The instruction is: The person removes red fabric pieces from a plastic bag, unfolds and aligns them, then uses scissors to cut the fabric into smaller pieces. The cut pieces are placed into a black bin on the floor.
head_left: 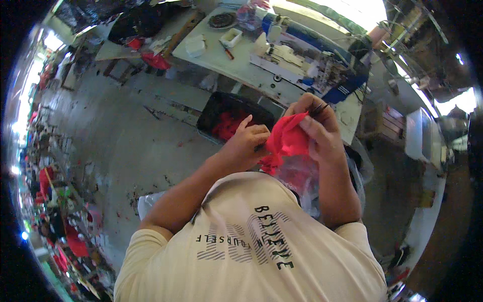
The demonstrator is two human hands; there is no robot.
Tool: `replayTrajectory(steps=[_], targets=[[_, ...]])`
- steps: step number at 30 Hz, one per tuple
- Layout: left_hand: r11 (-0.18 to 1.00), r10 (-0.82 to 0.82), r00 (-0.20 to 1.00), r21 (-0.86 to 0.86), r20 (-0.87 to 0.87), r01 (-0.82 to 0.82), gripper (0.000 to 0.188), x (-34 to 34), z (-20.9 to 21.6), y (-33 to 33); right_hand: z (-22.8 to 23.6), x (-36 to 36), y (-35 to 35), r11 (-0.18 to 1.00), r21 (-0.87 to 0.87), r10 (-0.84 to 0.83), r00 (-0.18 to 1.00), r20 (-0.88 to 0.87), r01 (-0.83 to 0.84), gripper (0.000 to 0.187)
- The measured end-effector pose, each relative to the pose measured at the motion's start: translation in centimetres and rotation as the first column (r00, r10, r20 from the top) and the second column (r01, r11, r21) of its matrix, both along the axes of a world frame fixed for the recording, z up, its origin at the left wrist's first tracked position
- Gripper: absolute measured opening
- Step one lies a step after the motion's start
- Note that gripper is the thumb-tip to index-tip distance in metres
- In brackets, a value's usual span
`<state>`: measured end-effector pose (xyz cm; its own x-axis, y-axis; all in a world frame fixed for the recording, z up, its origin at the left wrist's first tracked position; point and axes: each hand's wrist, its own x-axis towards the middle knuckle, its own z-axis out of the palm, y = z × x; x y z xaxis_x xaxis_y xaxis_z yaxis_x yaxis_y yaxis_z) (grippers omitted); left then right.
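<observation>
Your right hand (326, 135) has thumb and fingers clamped on the cloth (289, 137), just right of your left hand (245, 144), whose grip I cannot tell; best steady the cloth and angle the dark tool (319, 108) away from skin

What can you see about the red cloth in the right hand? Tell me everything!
The red cloth is bright, slightly pinkish, and looks like soft fabric. It is bunched and folded, held up in front of the cream shirt. The right hand pinches its upper right; the left hand is by its left edge, its grip unclear.
</observation>
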<state>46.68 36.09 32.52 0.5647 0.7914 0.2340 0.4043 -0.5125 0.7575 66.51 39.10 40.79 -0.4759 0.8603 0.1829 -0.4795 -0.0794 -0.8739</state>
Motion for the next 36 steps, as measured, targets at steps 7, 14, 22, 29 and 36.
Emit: replayTrajectory(steps=[7, 14, 22, 29, 36], targets=[[0.958, -0.07, 0.994, -0.274, 0.078, 0.089, 0.009, -4.9, 3.6, 0.5, -3.7, -1.6, -0.6, 0.835, -0.188, -0.487, 0.853, 0.186, 0.518, 0.031], [0.977, 0.097, 0.985, -0.174, -0.14, -0.121, 0.023, -10.8, 6.4, 1.6, -20.9, -8.5, -7.6, 0.971, 0.115, -0.236, 0.738, 0.632, 0.212, 0.048], [0.948, -0.01, 0.975, -0.312, -0.223, -0.062, 0.021, -17.8, 7.4, 3.1, -22.0, -15.4, -10.4, 0.957, 0.231, -0.288, 0.663, 0.691, 0.176, 0.048], [0.981, -0.013, 0.971, -0.193, -0.237, -0.034, 0.02, -22.9, 11.1, 4.3, -17.3, -13.6, -8.9, 0.991, 0.036, -0.11, 0.621, 0.776, 0.131, 0.029], [0.676, -0.341, 0.929, -0.724, -0.143, 0.137, 0.023, -25.1, 8.6, 3.2, 2.9, -6.1, -4.2, 0.958, -0.01, -0.266, 0.901, 0.342, 0.286, 0.019]])
